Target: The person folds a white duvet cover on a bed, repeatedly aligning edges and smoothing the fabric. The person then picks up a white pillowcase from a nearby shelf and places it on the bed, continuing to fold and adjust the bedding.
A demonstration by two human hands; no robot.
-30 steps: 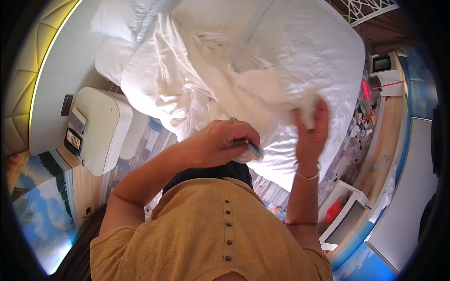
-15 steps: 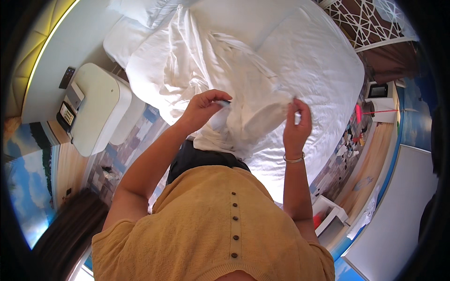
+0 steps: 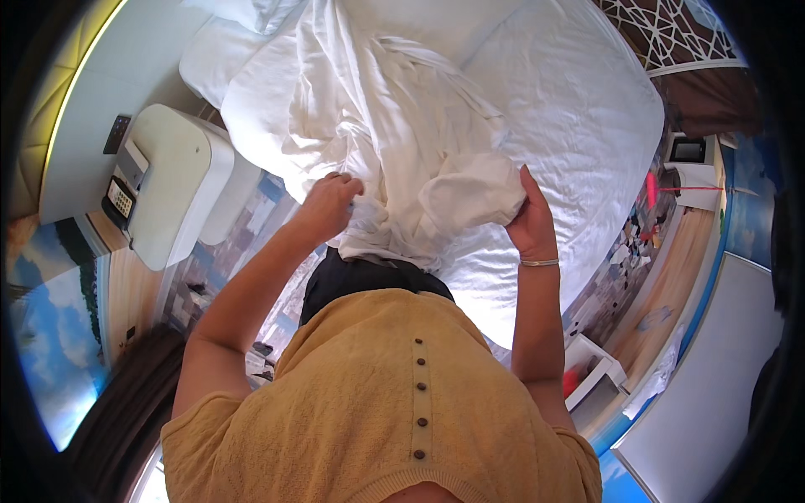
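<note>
A large crumpled white bed sheet (image 3: 394, 126) lies in loose folds over the white mattress (image 3: 579, 92); whether it is a plain sheet or a duvet cover I cannot tell. My left hand (image 3: 331, 205) is closed on a gathered part of it at the bed's near edge. On the other side, my right hand (image 3: 534, 222) grips a bunched, lifted end of the same cloth, with the fingers partly hidden behind the fabric. A bangle circles my right wrist. Between my hands the cloth hangs in soft folds.
White pillows (image 3: 251, 12) lie at the far left of the bed. A white bedside table (image 3: 172, 180) with a telephone (image 3: 122, 201) stands to the left. At the far right is a lattice screen (image 3: 667, 33); a wooden ledge (image 3: 650, 302) runs along the right wall.
My left hand has moved left and nearer, taking cloth with it. My right hand has turned and dropped slightly nearer; the cloth end it holds is now bunched up and raised.
</note>
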